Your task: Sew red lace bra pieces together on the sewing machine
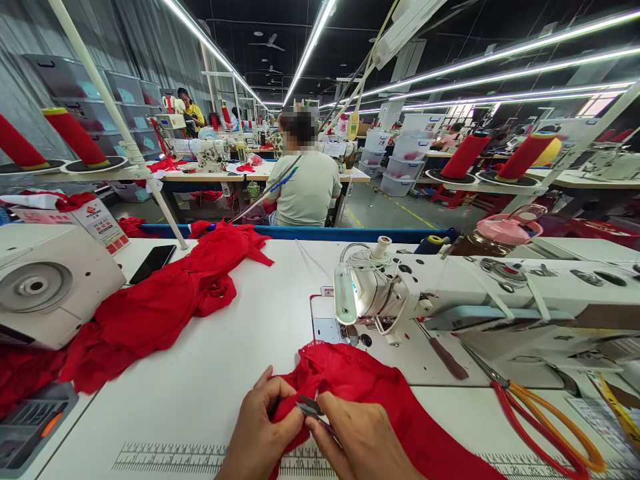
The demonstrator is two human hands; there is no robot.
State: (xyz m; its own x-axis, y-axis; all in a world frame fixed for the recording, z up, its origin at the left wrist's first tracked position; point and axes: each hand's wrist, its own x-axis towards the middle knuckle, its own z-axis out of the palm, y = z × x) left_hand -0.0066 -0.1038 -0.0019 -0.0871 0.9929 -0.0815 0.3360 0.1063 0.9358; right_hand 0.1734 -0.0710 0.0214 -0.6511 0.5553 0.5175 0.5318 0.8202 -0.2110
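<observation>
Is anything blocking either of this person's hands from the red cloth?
Nothing visible blocks the left hand: it pinches the red cloth directly. Only a small metal tool, held in the right hand, sits between that hand's grip and the cloth.

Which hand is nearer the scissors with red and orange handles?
The right hand: the scissors lie to its right. The left hand is farther away, on its other side.

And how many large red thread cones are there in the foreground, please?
4: at left, the edge cone and its neighbour cone; at right, the inner cone and the outer cone. Others farther back may be hidden.
</observation>
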